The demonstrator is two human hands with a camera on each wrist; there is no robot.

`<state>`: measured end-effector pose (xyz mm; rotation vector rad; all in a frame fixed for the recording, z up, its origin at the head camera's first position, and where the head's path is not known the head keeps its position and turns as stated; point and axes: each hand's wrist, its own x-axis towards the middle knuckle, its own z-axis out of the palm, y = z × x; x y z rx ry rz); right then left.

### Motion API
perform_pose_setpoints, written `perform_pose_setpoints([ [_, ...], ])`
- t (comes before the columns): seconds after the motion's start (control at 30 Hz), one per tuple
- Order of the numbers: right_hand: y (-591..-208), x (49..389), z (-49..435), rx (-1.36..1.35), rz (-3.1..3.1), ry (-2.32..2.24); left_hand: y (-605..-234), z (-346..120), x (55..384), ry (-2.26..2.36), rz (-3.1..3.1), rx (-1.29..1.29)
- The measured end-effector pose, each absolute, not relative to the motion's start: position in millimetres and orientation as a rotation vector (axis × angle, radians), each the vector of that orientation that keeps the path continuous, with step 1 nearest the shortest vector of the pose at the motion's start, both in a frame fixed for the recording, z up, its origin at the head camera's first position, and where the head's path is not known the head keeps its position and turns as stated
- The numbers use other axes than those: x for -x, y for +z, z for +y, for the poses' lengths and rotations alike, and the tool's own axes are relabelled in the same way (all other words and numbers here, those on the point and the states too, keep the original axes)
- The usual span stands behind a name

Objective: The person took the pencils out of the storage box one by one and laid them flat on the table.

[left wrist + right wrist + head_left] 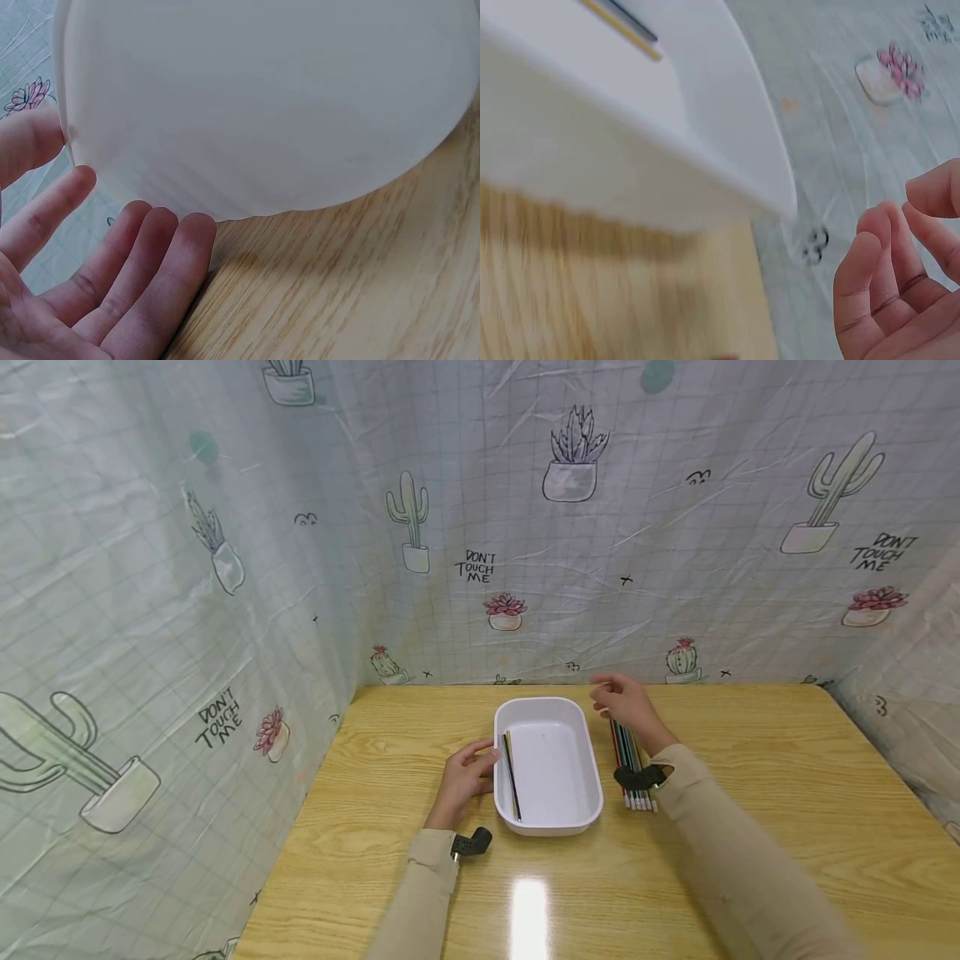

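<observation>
A white plastic tray [551, 760] stands on the table. Inside, along its left side, lie a black pencil [513, 781] and a yellow pencil [509, 745]. My left hand [463, 778] holds the tray's left rim; in the left wrist view the thumb meets the rim and the other fingertips [195, 229] touch the outer wall. Past the tray's right far corner, my right hand [626, 700] hovers with loosely bent fingers and nothing between them. Under that wrist, a row of several coloured pencils [637, 802] lies beside the tray, partly hidden by hand and wristband.
The wooden table [787, 777] ends at a hanging sheet [450, 510] printed with cacti, which also runs down the left and right sides. Each wrist carries a black camera band. Light glares off the table [529, 910] in front of the tray.
</observation>
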<state>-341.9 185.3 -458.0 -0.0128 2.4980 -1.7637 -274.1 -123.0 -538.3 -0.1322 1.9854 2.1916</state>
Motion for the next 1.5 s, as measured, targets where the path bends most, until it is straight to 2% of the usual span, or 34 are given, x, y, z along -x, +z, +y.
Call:
perform_pose_setpoints([
  [0.4, -451, 347, 128, 0.067, 2.455, -1.782, -540, -124, 278, 2.204, 1.977, 0.121],
  [0.73, -469, 348, 88, 0.051, 2.506, -1.662, -540, -125, 277, 2.197, 1.977, 0.127],
  [1.5, -500, 353, 58, 0.085, 2.391, -1.6, -542, -123, 278, 2.213, 1.96, 0.117],
])
